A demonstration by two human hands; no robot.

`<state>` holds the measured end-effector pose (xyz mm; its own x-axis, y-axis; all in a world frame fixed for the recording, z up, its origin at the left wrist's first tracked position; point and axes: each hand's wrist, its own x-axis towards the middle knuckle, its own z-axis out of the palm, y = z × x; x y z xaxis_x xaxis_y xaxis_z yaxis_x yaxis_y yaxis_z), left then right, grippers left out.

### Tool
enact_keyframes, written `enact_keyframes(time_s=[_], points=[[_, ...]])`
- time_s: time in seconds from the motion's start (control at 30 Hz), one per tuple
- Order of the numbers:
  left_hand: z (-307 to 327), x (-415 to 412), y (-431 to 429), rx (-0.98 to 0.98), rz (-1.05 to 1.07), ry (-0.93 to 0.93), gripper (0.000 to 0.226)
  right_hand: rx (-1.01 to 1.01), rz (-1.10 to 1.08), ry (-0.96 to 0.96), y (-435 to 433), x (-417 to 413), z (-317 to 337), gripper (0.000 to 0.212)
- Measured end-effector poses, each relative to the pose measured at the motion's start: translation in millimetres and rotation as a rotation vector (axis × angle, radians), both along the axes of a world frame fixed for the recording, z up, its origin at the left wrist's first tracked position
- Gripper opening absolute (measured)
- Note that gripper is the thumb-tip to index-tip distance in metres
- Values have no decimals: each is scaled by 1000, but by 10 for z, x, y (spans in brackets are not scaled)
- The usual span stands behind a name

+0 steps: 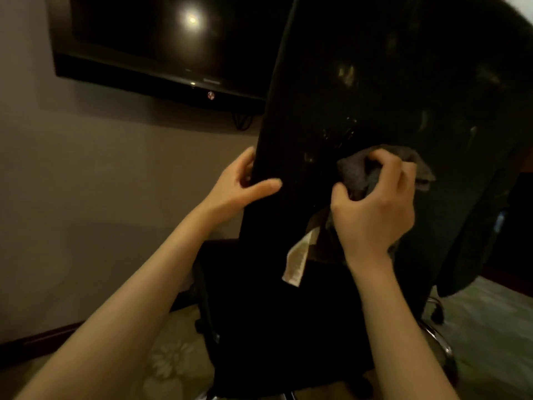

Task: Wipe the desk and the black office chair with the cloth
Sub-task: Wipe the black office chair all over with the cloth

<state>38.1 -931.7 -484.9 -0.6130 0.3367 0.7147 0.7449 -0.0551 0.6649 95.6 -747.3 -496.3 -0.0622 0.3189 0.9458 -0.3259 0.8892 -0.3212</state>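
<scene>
Right hand (372, 203) — fingers bunched round crumpled grey-brown cloth (357, 174), pressed against tall back of glossy black office chair (375, 82). Left hand (239, 183), at 9 o'clock, clasps its edge. Chair back runs 6 to 12 o'clock — most surface lies toward 12 from cloth.

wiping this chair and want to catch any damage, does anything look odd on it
The black office chair back has pale, flaky-looking marks just above the cloth that the right hand grips; they could be worn surface or wet glints. Nothing else stands out.
</scene>
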Motion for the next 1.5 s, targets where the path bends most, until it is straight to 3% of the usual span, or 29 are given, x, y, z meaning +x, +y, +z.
enact_keyframes(time_s=[0.1,0.4,0.67,0.77,0.93,1.07,1.13,1.33,1.5], points=[[73,48,4,83,175,66,40,15,-56,12,-176,-9,-4,43],[38,-7,-249,122,39,18,16,-20,-220,-53,-634,47,1,45],[55,4,-481,5,-12,-191,28,-150,-286,-184,-923,34,7,55],[152,29,-549,-123,-17,-282,31,-207,-287,-334,-997,81,48,62],[496,27,-584,-480,100,-332,56,-235,-305,-594,-1023,170,221,64],[837,-58,-726,-818,-44,-532,66,-189,-281,-846,-986,325,413,62],[1097,-90,-798,-947,-89,-590,60,-223,-216,-968,-930,430,600,53],[2040,100,-553,-802,-70,-622,58,-254,20,-1137,-671,771,1219,53],[2296,325,-488,-754,7,-713,55,-280,155,-1205,-322,968,1693,66]])
